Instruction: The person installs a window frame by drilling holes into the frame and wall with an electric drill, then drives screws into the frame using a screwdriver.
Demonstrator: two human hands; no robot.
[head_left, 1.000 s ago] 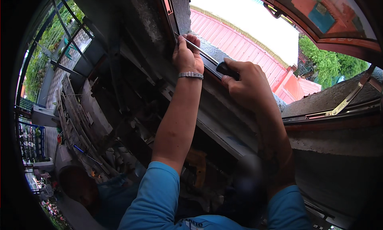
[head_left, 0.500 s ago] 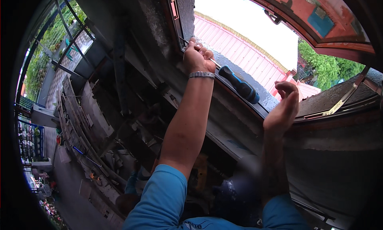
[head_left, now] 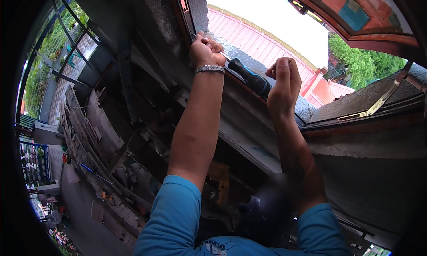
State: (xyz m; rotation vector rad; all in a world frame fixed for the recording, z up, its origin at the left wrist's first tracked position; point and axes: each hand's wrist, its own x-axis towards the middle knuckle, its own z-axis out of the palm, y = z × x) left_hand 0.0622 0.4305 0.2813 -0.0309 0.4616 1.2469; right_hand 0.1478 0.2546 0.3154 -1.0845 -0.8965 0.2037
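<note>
My left hand [head_left: 207,51] grips the thin metal shaft of a screwdriver [head_left: 250,78] against the dark window frame [head_left: 187,14] at top centre. Its black and blue handle lies along the frame, outside that hand. My right hand [head_left: 284,80] is raised just right of the handle, fingers curled and closed; whether anything small is in them is hidden. The tilted open sash [head_left: 378,14] hangs at upper right, and a metal stay arm [head_left: 380,102] joins the right side of the frame.
Beyond the opening are a pink corrugated roof [head_left: 231,27] and trees [head_left: 360,67]. Below left lie broken boards [head_left: 93,136], metal railings [head_left: 71,47] and a blue-handled tool [head_left: 91,171]. A yellow object [head_left: 218,180] and a dark, blurred shape [head_left: 262,211] show under my arms.
My right hand let go of the screwdriver handle, dropped rightward, then rose beside it with curled fingers. My left hand stayed on the shaft. A person at lower left has left view.
</note>
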